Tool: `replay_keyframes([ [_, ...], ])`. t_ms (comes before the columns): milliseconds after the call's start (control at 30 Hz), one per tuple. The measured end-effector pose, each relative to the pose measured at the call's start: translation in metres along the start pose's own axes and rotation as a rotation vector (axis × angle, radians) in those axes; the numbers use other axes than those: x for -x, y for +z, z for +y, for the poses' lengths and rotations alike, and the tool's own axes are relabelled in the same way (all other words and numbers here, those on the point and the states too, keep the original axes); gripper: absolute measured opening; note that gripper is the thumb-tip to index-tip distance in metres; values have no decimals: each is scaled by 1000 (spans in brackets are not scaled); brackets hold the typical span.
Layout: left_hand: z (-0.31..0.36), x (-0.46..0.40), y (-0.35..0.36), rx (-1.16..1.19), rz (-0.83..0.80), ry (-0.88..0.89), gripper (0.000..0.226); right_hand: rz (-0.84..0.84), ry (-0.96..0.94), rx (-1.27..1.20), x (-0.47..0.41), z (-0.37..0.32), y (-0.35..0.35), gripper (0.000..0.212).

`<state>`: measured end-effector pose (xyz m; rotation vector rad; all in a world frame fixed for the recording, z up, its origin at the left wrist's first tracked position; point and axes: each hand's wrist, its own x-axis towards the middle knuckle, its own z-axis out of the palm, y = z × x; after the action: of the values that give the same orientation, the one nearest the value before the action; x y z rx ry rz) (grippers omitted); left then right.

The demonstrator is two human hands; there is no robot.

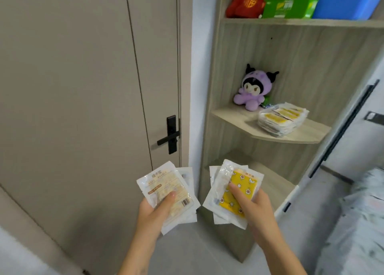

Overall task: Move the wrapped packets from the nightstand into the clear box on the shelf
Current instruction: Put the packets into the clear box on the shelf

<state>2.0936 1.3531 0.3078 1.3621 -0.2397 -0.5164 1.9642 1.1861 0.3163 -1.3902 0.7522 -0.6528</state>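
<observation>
1. Carrying both bundles level is the job now: the left hand [154,209] grips a small stack of white wrapped packets [166,188], thumb pressed on the top one's printed face, fingers curled beneath.
2. The right hand [252,205] clamps a second fan of packets [232,191], thumb on the top one's yellow star-patterned pad; both grips are clenched on slippery film, so I judge a firm thumb and a flat carry will stop the lower packets sliding out.
3. The packets are flat, glossy, sealed pouches with white borders, loosely fanned, not squared; tapping the edges together before release would help.
4. Both bundles hang in the air in front of the pale wood corner shelf [239,114], below its middle board.
5. Near that board's front right edge sits a pile of matching packets [280,119]; whether a clear box surrounds them I cannot tell.
6. A purple plush doll [252,89] sits at the back of the board, just beside the pile.
</observation>
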Motion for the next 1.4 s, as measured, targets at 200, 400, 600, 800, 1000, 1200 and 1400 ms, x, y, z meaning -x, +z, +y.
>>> replay_keyframes([
  [200, 21, -115, 54, -47, -182, -38, 18, 175, -15, -8, -79, -25, 0, 5],
  [400, 21, -194, 138, -109, -350, -38, 20, 298, -46, 14, -157, -36, -38, 6],
  [600, -3, -254, 236, -116, -380, -73, 23, 385, -62, -40, -249, -37, -108, 4],
  [800, -14, -298, 333, -29, -300, -125, 15, 412, -90, 17, -338, -60, -192, 12],
  [1000, -19, -316, 398, -42, -294, -116, 20, 121, -80, 341, -429, -122, -258, 12],
  [1200, -22, -320, 424, -120, -264, -72, 82, -184, 69, 1052, -514, -139, -267, 38],
  [1400, -23, -330, 441, -569, -573, 20, 63, -317, 229, 1288, -532, -119, -247, 74],
])
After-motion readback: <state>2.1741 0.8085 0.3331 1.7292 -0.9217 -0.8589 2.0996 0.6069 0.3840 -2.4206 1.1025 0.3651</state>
